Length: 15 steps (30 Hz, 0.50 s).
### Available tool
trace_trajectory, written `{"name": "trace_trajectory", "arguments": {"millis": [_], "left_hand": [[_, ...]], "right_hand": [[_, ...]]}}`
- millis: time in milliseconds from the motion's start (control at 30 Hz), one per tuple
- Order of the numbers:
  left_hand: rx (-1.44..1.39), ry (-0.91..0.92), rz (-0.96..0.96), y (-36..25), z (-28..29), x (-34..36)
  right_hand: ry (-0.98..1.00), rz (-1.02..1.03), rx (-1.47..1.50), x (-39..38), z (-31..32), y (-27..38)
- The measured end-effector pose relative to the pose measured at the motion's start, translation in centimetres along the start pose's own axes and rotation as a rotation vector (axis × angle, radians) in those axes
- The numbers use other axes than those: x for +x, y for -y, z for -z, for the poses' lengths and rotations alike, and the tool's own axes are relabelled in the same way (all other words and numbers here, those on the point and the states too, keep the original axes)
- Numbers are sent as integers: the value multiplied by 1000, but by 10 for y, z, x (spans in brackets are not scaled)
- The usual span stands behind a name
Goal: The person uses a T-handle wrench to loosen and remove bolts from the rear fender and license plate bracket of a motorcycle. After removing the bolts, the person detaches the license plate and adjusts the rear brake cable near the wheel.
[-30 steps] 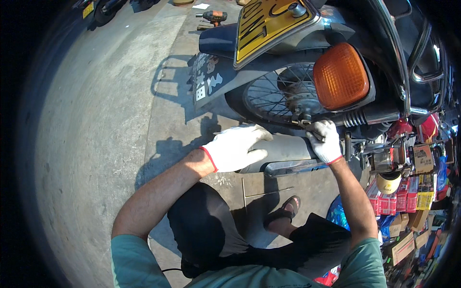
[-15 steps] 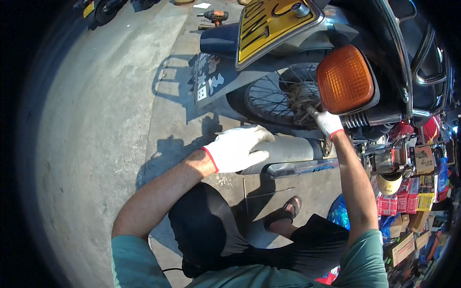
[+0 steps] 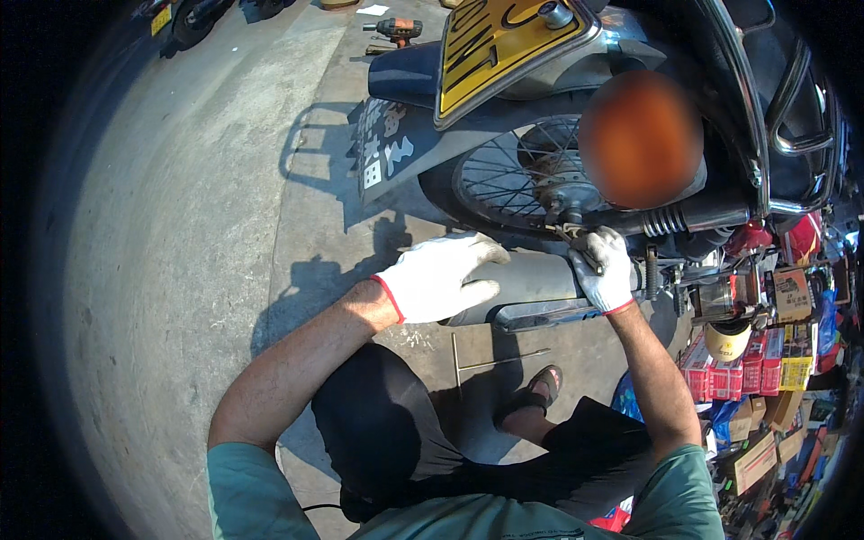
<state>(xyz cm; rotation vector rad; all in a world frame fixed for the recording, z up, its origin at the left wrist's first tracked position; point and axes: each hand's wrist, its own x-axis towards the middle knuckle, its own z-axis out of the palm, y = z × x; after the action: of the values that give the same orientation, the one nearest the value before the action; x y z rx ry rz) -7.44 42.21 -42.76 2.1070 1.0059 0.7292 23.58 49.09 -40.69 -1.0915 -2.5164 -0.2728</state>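
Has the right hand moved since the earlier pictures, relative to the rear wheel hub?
Yes. The right hand dropped slightly from the rear wheel hub back toward the exhaust pipe.

Grey exhaust muffler (image 3: pixel 531 279) horizontal beside rear wheel (image 3: pixel 531 180), small tool (image 3: pixel 576 238) at axle

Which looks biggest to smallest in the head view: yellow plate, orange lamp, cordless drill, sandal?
1. Yellow plate
2. Orange lamp, blurred and near the camera, so its rank is unsure
3. Sandal
4. Cordless drill, farthest off
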Motion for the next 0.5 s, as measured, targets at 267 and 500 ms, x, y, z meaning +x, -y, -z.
{"name": "trace_trajectory", "arguments": {"millis": [267,500], "left_hand": [[-4,10,-6,0,0,1],[-18,-23,-43,4,-3,1]], "right_hand": [[243,-465,294,49,-14,-48],[399,-672,306,85,-19,-40]]}}
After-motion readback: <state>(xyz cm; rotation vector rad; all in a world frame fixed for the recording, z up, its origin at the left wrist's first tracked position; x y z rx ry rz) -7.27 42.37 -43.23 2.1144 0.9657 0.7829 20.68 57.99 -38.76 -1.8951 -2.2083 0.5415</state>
